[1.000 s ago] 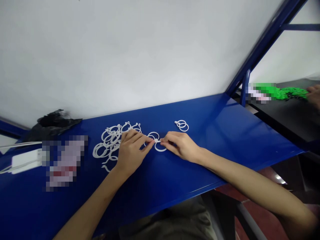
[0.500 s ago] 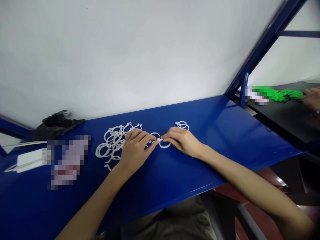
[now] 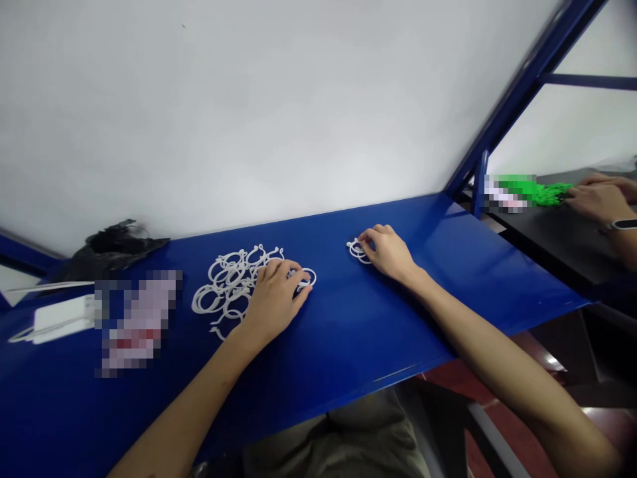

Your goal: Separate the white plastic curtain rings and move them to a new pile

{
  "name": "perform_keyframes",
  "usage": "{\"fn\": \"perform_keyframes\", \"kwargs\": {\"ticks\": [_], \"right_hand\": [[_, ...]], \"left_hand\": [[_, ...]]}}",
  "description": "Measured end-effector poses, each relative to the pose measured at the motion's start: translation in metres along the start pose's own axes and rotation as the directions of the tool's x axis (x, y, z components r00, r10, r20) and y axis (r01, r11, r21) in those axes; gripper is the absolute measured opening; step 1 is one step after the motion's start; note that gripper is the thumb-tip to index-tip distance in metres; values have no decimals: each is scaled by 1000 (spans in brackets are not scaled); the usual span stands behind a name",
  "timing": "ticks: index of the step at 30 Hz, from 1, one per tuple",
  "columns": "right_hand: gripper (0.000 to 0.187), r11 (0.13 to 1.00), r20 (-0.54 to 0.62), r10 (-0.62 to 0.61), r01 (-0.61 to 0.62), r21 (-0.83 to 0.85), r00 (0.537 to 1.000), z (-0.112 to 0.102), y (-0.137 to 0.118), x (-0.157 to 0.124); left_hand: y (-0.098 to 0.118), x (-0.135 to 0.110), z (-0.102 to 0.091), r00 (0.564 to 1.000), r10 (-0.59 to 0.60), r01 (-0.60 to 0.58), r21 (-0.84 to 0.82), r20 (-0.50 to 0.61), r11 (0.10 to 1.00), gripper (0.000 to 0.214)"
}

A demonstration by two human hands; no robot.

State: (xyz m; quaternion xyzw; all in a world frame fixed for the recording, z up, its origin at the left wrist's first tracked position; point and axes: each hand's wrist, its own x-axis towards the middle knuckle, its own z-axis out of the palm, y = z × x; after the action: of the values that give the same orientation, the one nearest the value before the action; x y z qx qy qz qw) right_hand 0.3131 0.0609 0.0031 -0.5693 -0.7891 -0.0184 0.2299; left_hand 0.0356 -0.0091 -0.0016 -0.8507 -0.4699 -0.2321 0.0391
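Note:
A loose heap of white plastic rings [image 3: 226, 272], several with small flared or knobbed ends, lies on the blue table [image 3: 338, 338]. My left hand [image 3: 279, 289] rests at the heap's right edge, thumb and fingertips closed around a single white ring [image 3: 314, 277]. Farther right, my right hand [image 3: 391, 252] pinches at a small group of overlapping white rings [image 3: 356, 251] lying on the table. Its fingertips partly cover those rings, and how many it grips is hidden.
A black plastic bag [image 3: 119, 242], a white box-like device with a cable [image 3: 64, 318] and a blurred-out packet [image 3: 144, 312] lie at the left. A white wall [image 3: 298, 113] stands behind. At the right, another person's hands [image 3: 600, 199] handle green items [image 3: 547, 194] beyond a blue frame [image 3: 517, 86].
My right hand has moved right and away from my left, carrying a ring over to the small group. My left hand stays near the heap with a ring at its fingertips.

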Motion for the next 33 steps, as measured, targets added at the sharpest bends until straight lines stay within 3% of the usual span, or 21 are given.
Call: {"fn": "perform_keyframes", "kwargs": {"ticks": [7, 11, 15, 19, 23, 25, 30, 33], "right_hand": [[24, 1000, -94, -20, 20, -5, 995, -6, 0, 0], [25, 971, -154, -110, 139, 193, 982, -18, -19, -5], [23, 806, -33, -318, 289, 517, 948, -27, -51, -20], [21, 714, 73, -337, 204, 669, 939, -24, -73, -33], [22, 743, 110, -282, 144, 653, 953, -19, -75, -34], [21, 762, 94, -276, 158, 628, 957, -19, -72, -32], [23, 727, 52, -345, 232, 646, 937, -19, -67, -30], [21, 689, 109, -401, 221, 690, 910, -17, -67, -32]], "left_hand": [[2, 2, -8, 994, 18, -22, -32, -104, 999, 8], [10, 3, -17, 964, 90, -110, -67, -248, 992, 7], [17, 1, -23, 918, 204, -222, -17, -339, 975, 10], [22, -1, -21, 878, 285, -304, 11, -384, 953, 12], [26, -1, -16, 901, 282, -315, -49, -329, 948, 7], [27, 0, -15, 914, 234, -282, -107, -332, 953, 14], [27, 1, -17, 944, 4, -105, -289, -330, 951, 32], [25, 2, -17, 969, 25, -106, -323, -246, 941, 35]]}}
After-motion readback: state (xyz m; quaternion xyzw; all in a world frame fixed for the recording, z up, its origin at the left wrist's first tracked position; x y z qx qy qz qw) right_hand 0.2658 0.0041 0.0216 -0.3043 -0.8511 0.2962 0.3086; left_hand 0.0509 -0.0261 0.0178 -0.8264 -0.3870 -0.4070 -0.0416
